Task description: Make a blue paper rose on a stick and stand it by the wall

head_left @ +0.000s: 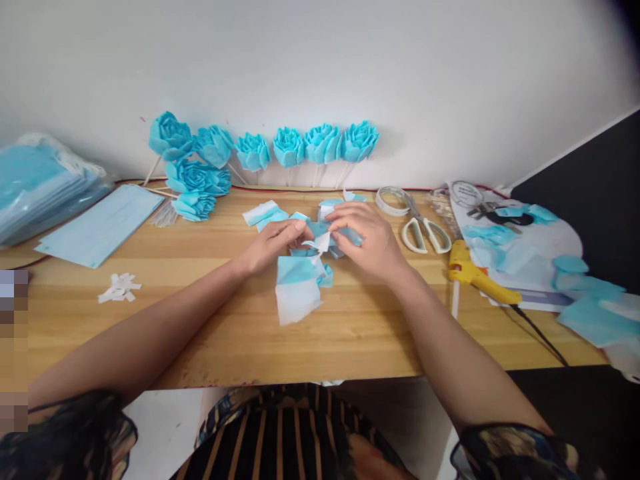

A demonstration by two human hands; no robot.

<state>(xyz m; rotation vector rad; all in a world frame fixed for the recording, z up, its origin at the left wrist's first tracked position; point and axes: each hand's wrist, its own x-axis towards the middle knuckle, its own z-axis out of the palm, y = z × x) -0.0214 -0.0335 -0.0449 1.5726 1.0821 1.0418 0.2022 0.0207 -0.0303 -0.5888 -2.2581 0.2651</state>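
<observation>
Over the middle of the table, my left hand (277, 243) is closed, its fingertips on a small white scrap of fabric (323, 243). My right hand (367, 240) pinches the same scrap between thumb and fingers from the other side. Part of the left fingers is hidden behind the thumb. Beneath and around both hands lie loose blue-and-white fabric pieces, and a larger two-tone piece (297, 290) lies just in front of them. Behind the hands, another folded blue piece (265, 213) rests on the wood.
Several blue fabric flowers (289, 147) on sticks lean against the wall. Scissors (426, 235) and a tape roll (393, 201) lie right of my hands, with a yellow glue gun (483, 277) farther right. At left are white strips (120, 287), a flat mask (100, 227) and a plastic bag (45, 187).
</observation>
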